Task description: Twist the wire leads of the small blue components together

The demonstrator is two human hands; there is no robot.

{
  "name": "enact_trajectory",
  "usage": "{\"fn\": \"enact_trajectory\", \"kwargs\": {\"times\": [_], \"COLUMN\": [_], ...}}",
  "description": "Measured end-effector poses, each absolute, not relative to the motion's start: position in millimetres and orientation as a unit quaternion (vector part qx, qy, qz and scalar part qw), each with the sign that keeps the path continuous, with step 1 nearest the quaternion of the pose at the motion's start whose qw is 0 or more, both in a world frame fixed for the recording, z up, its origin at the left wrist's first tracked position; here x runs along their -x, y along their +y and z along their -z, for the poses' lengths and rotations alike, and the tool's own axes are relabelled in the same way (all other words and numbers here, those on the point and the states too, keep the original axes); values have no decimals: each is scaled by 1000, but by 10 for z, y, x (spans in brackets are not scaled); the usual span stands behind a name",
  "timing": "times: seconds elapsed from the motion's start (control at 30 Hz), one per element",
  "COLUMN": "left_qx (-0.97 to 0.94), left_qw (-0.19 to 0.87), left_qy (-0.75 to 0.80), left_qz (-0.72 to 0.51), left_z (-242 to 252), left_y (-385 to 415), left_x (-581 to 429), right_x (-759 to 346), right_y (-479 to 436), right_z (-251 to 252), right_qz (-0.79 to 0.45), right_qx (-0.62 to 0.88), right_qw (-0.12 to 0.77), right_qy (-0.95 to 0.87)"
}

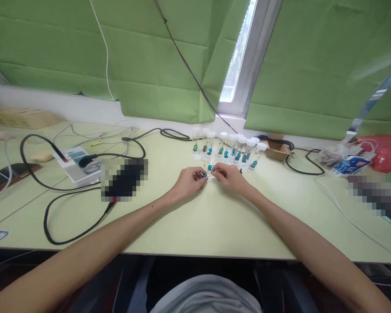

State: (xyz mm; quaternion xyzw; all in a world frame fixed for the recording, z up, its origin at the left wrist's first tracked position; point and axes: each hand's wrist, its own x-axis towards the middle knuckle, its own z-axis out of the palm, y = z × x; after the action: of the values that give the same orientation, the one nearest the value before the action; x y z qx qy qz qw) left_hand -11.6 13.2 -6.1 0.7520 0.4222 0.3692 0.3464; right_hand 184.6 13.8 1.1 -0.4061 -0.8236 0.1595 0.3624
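Note:
Close together over the pale table, my left hand (188, 180) and my right hand (231, 176) are both closed in a pinch. A small shiny blue piece (204, 176) sits at the fingertips of my left hand. Another small blue piece (210, 167), with thin wire-like strands around it, shows at the fingertips of my right hand. Whether the two pieces are joined I cannot tell. Just beyond my hands stands a group of clear vials (223, 145) with white caps, holding similar blue or green pieces on thin strands. A small dark item lies beside my right hand, partly hidden.
On the left are a white power strip (73, 167), a blurred dark object (125, 180) and looping black cables. An open cardboard box (276, 148) stands behind to the right. Farther right lie a blue-and-white package (352, 165) and a red bag (386, 152). Green blinds hang behind.

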Motion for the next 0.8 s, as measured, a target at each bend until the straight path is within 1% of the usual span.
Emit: {"fn": "enact_trajectory", "kwargs": {"times": [0.43,0.8], "left_qx": [-712,-698], "left_qw": [396,399], "left_qy": [423,435], "left_qz": [-396,-405], "left_z": [129,143], "left_y": [196,212], "left_x": [115,107], "right_x": [-1816,-1783], "right_y": [110,97], "right_z": [4,30], "right_qz": [-155,-136], "right_qx": [401,393], "right_qw": [391,400], "right_qy": [-814,-817]}}
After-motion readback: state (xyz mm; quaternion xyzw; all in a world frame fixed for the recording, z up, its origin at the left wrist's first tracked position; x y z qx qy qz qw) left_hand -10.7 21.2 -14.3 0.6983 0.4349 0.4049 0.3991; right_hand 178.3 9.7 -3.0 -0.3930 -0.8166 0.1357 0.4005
